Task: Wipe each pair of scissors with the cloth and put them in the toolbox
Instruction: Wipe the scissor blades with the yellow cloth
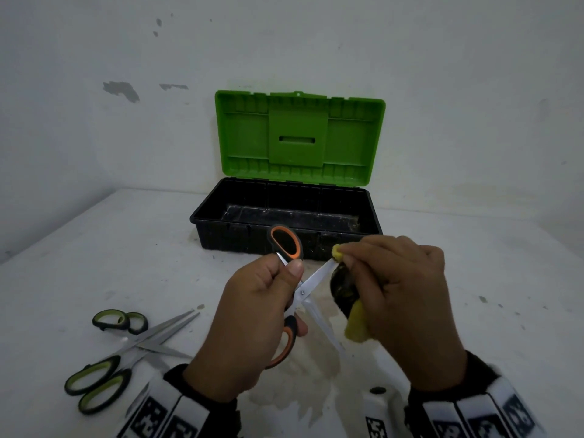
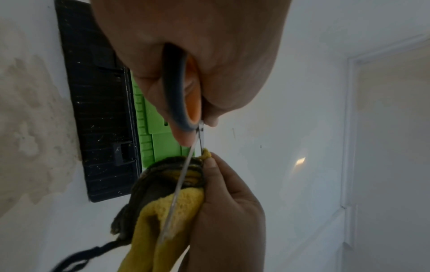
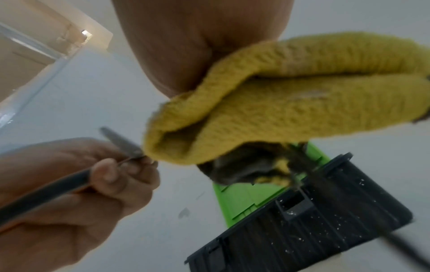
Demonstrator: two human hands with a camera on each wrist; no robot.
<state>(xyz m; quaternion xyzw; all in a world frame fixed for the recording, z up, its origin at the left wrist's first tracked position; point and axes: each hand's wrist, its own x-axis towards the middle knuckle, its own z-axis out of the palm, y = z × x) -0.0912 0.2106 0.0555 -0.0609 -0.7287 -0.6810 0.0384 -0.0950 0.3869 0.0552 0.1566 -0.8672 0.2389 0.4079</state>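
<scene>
My left hand (image 1: 252, 311) grips the orange-and-black scissors (image 1: 286, 245) by the handles, blades spread open above the table. My right hand (image 1: 401, 289) pinches a yellow and dark cloth (image 1: 355, 324) around the upper blade (image 1: 317, 275). In the left wrist view the cloth (image 2: 167, 208) lies behind a thin blade (image 2: 179, 185). The right wrist view shows the bunched cloth (image 3: 267, 103) close up. The black toolbox (image 1: 287, 222) with its green lid (image 1: 300, 137) raised stands behind the hands, and its inside looks bare.
Two pairs of green-and-black scissors (image 1: 126, 349) lie crossed on the white table (image 1: 94, 263) at the front left. A wall stands right behind the toolbox. A stained patch (image 1: 319, 374) marks the table under my hands.
</scene>
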